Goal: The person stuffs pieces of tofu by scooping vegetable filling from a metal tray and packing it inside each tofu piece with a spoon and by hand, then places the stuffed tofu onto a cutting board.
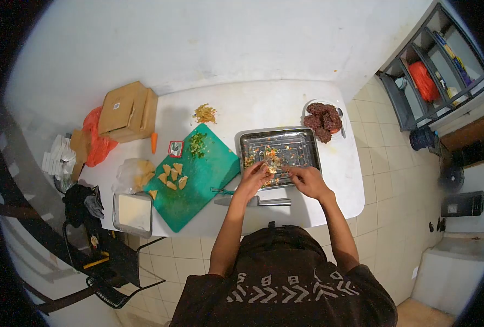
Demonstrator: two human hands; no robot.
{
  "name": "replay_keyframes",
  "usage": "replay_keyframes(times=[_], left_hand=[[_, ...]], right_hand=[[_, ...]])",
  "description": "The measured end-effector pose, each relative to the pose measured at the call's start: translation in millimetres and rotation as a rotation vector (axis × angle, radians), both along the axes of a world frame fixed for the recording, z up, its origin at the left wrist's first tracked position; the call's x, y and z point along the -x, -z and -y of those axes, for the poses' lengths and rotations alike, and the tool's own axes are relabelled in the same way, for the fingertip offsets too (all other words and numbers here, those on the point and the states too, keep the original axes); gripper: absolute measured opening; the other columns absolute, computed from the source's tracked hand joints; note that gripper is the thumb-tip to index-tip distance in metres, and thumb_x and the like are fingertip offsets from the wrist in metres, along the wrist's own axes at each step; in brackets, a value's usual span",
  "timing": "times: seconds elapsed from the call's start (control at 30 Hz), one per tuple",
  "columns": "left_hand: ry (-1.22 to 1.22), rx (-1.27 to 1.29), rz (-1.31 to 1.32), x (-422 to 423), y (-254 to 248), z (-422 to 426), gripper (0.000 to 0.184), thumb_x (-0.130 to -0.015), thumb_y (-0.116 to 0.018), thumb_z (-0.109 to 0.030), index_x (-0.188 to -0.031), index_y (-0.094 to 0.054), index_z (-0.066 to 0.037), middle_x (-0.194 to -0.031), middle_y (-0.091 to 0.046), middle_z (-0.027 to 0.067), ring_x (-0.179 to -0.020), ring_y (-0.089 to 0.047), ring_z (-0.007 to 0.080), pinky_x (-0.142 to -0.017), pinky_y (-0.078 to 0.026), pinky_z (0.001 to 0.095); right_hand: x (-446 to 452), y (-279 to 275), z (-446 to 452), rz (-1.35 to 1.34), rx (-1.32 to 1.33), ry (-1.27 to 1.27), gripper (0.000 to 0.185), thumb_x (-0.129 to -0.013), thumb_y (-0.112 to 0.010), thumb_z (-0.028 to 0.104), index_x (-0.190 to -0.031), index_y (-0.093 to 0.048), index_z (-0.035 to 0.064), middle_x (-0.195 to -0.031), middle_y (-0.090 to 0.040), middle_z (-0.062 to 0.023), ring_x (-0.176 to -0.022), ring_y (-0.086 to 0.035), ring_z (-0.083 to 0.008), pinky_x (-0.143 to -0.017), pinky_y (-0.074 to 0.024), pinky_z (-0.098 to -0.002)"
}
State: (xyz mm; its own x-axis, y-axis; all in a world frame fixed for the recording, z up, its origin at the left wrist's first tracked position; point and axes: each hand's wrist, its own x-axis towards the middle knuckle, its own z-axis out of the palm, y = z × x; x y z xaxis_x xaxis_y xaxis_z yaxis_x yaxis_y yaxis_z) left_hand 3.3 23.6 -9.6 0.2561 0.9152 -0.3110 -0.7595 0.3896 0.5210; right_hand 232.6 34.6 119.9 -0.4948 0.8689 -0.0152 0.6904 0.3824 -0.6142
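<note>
My left hand [255, 179] is closed around a small pale tofu piece [272, 170], over the near side of a metal baking tray [302, 143]. My right hand [307, 181] comes in from the other side with fingers pinched close to that piece; whatever they hold is too small to make out. Chopped vegetable filling [270, 153] lies scattered on the tray's left part. Just below my left hand, a knife [274, 202] rests along the table's front. A green-handled tool [222, 191], perhaps a peeler, lies beside it, partly hidden by my forearm.
Left of the tray, a green cutting board [190, 210] carries tofu triangles [171, 174] and chopped green onion [197, 145]. A white-filled container [133, 213], plastic bag [134, 175], carrot [154, 143] and cardboard box [124, 111] stand farther left. Dark reddish lumps [323, 121] fill a plate at the back right.
</note>
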Motion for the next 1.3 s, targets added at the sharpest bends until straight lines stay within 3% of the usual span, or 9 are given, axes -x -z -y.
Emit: replay_keyframes(times=[0.1, 0.17, 0.4, 0.47, 0.67, 0.9, 1.0, 1.07, 1.3], left_hand=[[0.002, -0.068, -0.012, -1.8, -4.0, -2.5, 0.033, -0.095, -0.065, -0.010, -0.123, -0.052, 0.002, -0.107, -0.062, 0.0089, -0.100, -0.065, 0.0218, -0.093, -0.058, 0.0417], [0.022, -0.067, -0.135, -2.1, -7.4, -4.6, 0.031, -0.096, -0.064, -0.008, -0.123, -0.052, 0.003, -0.109, -0.062, 0.0092, -0.104, -0.064, 0.0219, -0.093, -0.058, 0.0407], [-0.011, 0.023, -0.142, -2.2, -14.4, 0.7, 0.033, -0.098, -0.060, -0.005, -0.129, -0.051, 0.004, -0.104, -0.059, 0.0076, -0.099, -0.063, 0.0183, -0.095, -0.057, 0.0389], [0.008, -0.005, -0.183, -2.5, -16.1, 0.7, 0.041, -0.096, -0.060, -0.003, -0.133, -0.045, 0.010, -0.124, -0.055, 0.0189, -0.113, -0.060, 0.0285, -0.101, -0.054, 0.0440], [0.003, -0.062, -0.156, -4.8, -25.2, 2.8, 0.040, -0.097, -0.060, -0.006, -0.132, -0.046, 0.009, -0.123, -0.057, 0.0174, -0.113, -0.060, 0.0274, -0.103, -0.052, 0.0446], [0.025, -0.108, -0.143, -3.8, 3.0, 0.6, 0.035, -0.098, -0.061, -0.011, -0.128, -0.052, 0.004, -0.120, -0.061, 0.0146, -0.113, -0.062, 0.0261, -0.101, -0.053, 0.0440], [0.030, -0.039, -0.057, -3.6, 11.4, -0.7, 0.032, -0.098, -0.061, -0.012, -0.126, -0.054, 0.001, -0.117, -0.063, 0.0132, -0.110, -0.064, 0.0252, -0.101, -0.053, 0.0431], [-0.072, 0.023, 0.066, -6.0, 2.3, 0.4, 0.033, -0.096, -0.058, 0.000, -0.128, -0.049, 0.003, -0.107, -0.062, 0.0099, -0.101, -0.066, 0.0241, -0.097, -0.057, 0.0413], [-0.132, -0.045, 0.032, -12.8, 10.6, 1.0, 0.031, -0.096, -0.062, -0.005, -0.125, -0.055, 0.001, -0.117, -0.064, 0.0116, -0.106, -0.066, 0.0230, -0.098, -0.056, 0.0380]], right_hand=[[0.0, 2.4, 0.0, 0.012, -0.082, 0.004, 0.020, -0.087, -0.060, 0.026, -0.097, -0.074, 0.0143, -0.079, -0.070, -0.0133, -0.076, -0.067, -0.0363, -0.071, -0.0529, -0.0475], [-1.9, -3.3, -2.1, 0.071, -0.070, -0.012, 0.021, -0.086, -0.061, 0.027, -0.097, -0.074, 0.0150, -0.079, -0.070, -0.0134, -0.075, -0.067, -0.0364, -0.071, -0.0529, -0.0475], [-8.2, -34.5, -12.5, 0.183, 0.007, -0.004, 0.023, -0.084, -0.063, 0.028, -0.100, -0.076, 0.0169, -0.075, -0.068, -0.0179, -0.073, -0.067, -0.0374, -0.069, -0.0525, -0.0492], [-5.1, -38.1, -16.4, 0.204, 0.007, 0.015, 0.024, -0.084, -0.063, 0.028, -0.101, -0.076, 0.0171, -0.075, -0.068, -0.0190, -0.073, -0.067, -0.0376, -0.069, -0.0526, -0.0494], [0.5, -28.5, -15.3, 0.261, -0.068, -0.020, 0.026, -0.086, -0.061, 0.030, -0.105, -0.076, 0.0177, -0.074, -0.067, -0.0198, -0.072, -0.067, -0.0382, -0.069, -0.0530, -0.0498], [1.4, -57.2, -14.2, 0.395, -0.059, -0.124, 0.030, -0.085, -0.060, 0.031, -0.108, -0.075, 0.0184, -0.074, -0.067, -0.0193, -0.071, -0.067, -0.0380, -0.069, -0.0528, -0.0498], [-8.7, -49.1, -18.6, 0.295, -0.047, -0.064, 0.029, -0.085, -0.059, 0.029, -0.106, -0.076, 0.0178, -0.072, -0.067, -0.0188, -0.071, -0.066, -0.0383, -0.068, -0.0525, -0.0501], [-9.3, -47.7, -15.2, 0.229, -0.060, 0.003, 0.027, -0.085, -0.058, 0.027, -0.103, -0.076, 0.0169, -0.072, -0.067, -0.0183, -0.071, -0.066, -0.0382, -0.068, -0.0525, -0.0498], [4.9, -16.6, 20.7, 0.096, -0.129, 0.172, 0.015, -0.086, -0.059, 0.020, -0.089, -0.071, 0.0118, -0.073, -0.068, -0.0158, -0.068, -0.067, -0.0361, -0.064, -0.0523, -0.0482]])
